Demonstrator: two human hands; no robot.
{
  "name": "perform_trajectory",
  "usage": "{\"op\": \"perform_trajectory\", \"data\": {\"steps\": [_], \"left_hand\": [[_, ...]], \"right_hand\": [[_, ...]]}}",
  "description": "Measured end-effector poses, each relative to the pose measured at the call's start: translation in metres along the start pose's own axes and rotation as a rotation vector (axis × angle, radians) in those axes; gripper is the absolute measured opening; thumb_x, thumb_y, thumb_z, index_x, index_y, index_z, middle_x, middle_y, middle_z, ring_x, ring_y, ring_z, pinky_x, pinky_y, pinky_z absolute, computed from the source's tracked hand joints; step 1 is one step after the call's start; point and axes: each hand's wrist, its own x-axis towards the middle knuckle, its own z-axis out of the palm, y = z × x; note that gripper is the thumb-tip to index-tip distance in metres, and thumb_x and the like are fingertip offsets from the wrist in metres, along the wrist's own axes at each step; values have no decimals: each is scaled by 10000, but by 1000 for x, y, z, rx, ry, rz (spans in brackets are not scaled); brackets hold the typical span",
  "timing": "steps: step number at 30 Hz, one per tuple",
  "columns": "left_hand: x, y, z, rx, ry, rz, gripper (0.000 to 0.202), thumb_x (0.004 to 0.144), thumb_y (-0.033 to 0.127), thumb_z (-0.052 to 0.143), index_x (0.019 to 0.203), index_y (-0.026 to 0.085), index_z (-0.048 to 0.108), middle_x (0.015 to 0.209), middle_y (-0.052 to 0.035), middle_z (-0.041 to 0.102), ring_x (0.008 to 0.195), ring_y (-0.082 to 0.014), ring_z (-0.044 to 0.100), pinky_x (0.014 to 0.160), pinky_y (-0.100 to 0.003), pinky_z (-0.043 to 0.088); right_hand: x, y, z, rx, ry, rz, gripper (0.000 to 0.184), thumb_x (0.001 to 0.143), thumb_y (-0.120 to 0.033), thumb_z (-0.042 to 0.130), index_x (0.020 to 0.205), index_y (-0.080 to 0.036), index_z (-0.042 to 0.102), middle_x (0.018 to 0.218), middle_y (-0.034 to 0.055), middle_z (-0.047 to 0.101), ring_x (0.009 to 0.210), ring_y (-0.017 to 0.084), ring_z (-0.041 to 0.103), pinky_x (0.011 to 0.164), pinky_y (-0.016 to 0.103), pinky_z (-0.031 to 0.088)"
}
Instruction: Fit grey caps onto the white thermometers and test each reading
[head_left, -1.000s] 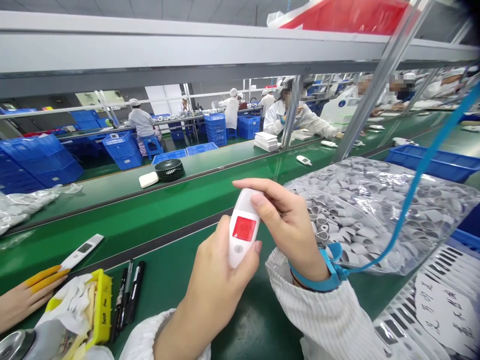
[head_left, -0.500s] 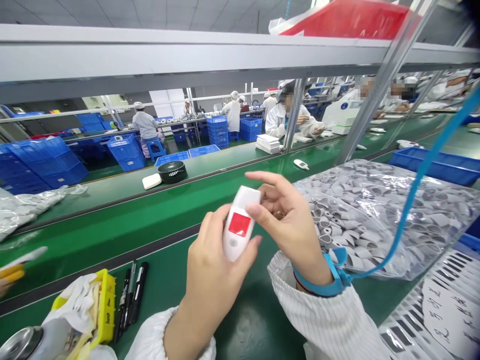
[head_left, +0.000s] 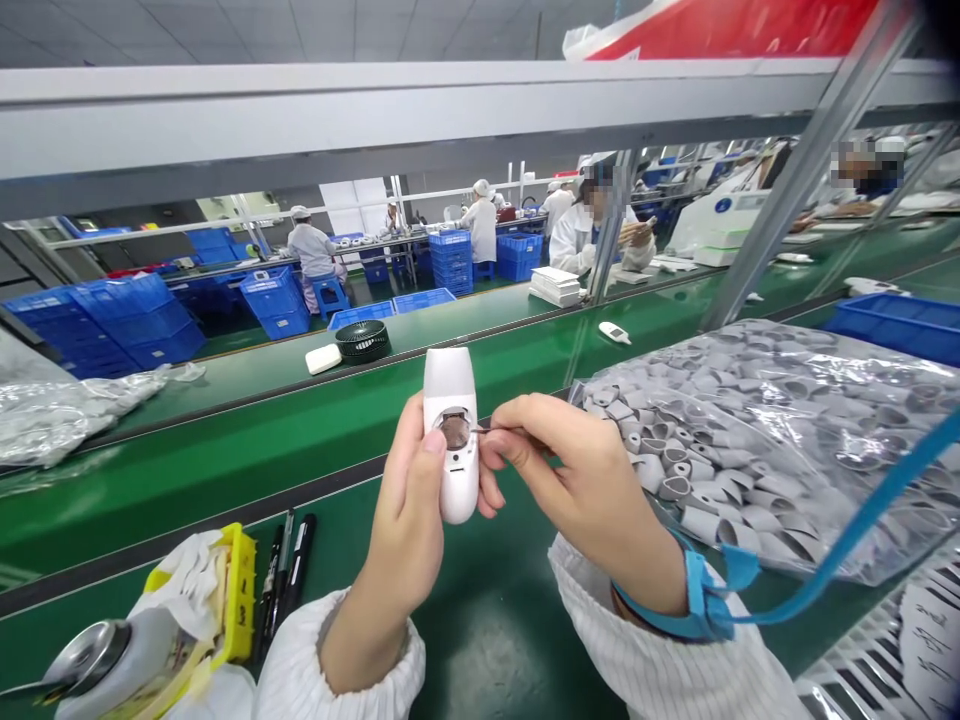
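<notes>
While the left hand [head_left: 409, 490] grips a white, elongated plastic device [head_left: 459, 497] by its left flank, thumb on the face, the device is held above the dark green worktop [head_left: 491, 645], its round recess [head_left: 453, 432] toward the camera. The shell should be light, stiff and slightly slippery; the flanks give the best hold, clear of the recess, which is probably fragile. The right hand [head_left: 566, 455] pinches a thin, dark sliver [head_left: 482, 431] of indeterminable material at the recess's right edge.
</notes>
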Motion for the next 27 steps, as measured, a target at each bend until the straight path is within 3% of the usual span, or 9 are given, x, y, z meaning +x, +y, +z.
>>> {"op": "perform_trajectory", "data": {"steps": [6, 12, 14, 17, 20, 24, 27], "left_hand": [[-4, -2, 1, 129, 44, 65, 227, 1077, 412, 432, 1195, 255, 544, 811, 39, 627, 614, -85, 597, 596, -209, 517], [-3, -4, -5, 447, 82, 128, 280, 1079, 424, 422, 1297, 283, 527, 800, 47, 605, 602, -77, 534, 570, -189, 465], [-1, 0, -7, 379, 85, 33, 259, 1076, 438, 422, 1220, 263, 547, 732, 59, 575, 544, -69, 509, 513, -174, 443], [2, 6, -8, 107, -25, -153, 277, 1065, 445, 430, 971, 214, 551, 624, 64, 554, 425, -54, 456, 421, -159, 393], [4, 10, -9, -72, -93, -228, 313, 1054, 420, 433, 840, 201, 491, 586, 54, 567, 374, -46, 429, 390, -153, 374], [7, 9, -11, -105, -95, -256, 250, 1026, 379, 441, 847, 207, 470, 588, 46, 582, 371, -53, 437, 391, -153, 373], [7, 8, -12, -117, -177, -306, 144, 964, 318, 473, 1025, 198, 525, 597, 51, 578, 383, -58, 438, 401, -151, 374]], "right_hand": [[-4, -3, 0, -132, -11, -12, 295, 1039, -207, 518, 744, -225, 514, 647, -38, 654, 590, 104, 591, 579, 233, 419], [-4, 4, 2, -358, 6, -66, 268, 1019, -222, 541, 753, -199, 561, 643, -14, 610, 556, 116, 545, 530, 246, 355], [-2, 7, 2, -259, -34, -53, 258, 1017, -219, 552, 760, -198, 555, 639, -29, 597, 535, 100, 519, 523, 232, 354], [-1, 8, 2, -58, -75, -38, 243, 1010, -208, 569, 768, -205, 545, 628, -53, 573, 506, 81, 482, 523, 212, 367], [-1, 7, 2, -25, -56, -59, 214, 1015, -212, 560, 801, -209, 571, 641, -46, 600, 520, 87, 515, 536, 215, 394], [0, 8, 2, -149, 36, -210, 98, 1009, -205, 566, 954, -212, 646, 705, -16, 674, 582, 114, 592, 566, 232, 439], [2, 12, 2, -208, 12, -340, 181, 1018, -143, 507, 1043, -207, 675, 708, 0, 690, 622, 132, 633, 574, 243, 453]]}}
